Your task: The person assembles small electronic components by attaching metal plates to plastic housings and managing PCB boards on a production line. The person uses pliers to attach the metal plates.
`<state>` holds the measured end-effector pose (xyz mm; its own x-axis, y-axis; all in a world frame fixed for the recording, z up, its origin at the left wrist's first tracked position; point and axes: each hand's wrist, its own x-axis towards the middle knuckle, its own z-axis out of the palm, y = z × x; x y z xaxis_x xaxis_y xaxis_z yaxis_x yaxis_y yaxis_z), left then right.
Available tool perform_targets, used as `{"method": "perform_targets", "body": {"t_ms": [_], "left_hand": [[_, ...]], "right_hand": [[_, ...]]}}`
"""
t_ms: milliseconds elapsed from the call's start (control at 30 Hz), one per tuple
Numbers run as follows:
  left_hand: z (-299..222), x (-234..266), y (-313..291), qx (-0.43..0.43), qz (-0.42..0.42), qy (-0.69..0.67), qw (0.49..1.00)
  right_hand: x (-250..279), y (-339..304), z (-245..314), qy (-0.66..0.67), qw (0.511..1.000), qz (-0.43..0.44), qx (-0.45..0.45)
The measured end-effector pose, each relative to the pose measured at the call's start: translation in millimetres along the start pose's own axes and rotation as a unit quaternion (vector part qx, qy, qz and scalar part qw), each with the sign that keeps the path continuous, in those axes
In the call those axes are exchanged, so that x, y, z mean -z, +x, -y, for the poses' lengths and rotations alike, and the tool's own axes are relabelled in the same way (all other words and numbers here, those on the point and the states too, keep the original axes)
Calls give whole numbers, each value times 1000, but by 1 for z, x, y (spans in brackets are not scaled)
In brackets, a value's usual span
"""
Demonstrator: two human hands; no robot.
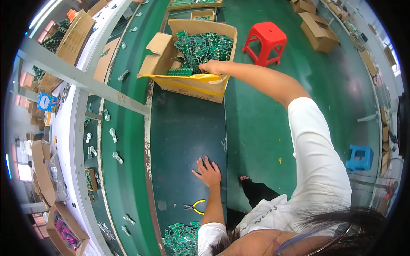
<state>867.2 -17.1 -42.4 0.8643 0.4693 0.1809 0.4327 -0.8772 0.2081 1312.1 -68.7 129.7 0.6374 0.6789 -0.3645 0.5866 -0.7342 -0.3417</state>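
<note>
My right arm stretches out to a large open cardboard box [188,87] heaped with green circuit boards [205,47]. Just inside the box's near rim, my right hand [211,67] is closed with its fingertips down among the boards; what it grips is hidden. On the dark worktop [188,132], my left hand [208,172] lies flat with the fingers spread, holding nothing. Yellow-handled pliers [197,207] rest close to my left forearm. Below them is a loose pile of small green circuit boards [181,238].
A green conveyor belt [128,170] with several small pale parts runs along the left, past a grey metal frame [77,70]. At right, a red stool [267,42], a blue stool [359,158] and cardboard cartons [319,33] stand on the green floor.
</note>
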Motion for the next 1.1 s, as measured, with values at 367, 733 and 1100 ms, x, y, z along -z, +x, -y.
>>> {"method": "perform_targets", "body": {"t_ms": [367, 733, 1100], "left_hand": [[1, 5, 4, 24, 22, -32, 999], [7, 6, 1, 27, 8, -25, 999], [2, 3, 3, 6, -4, -24, 1000]], "right_hand": [[-12, 24, -35, 89, 989, -76, 93], [60, -8, 32, 156, 979, 53, -120], [83, 3, 45, 82, 990, 54, -103]]}}
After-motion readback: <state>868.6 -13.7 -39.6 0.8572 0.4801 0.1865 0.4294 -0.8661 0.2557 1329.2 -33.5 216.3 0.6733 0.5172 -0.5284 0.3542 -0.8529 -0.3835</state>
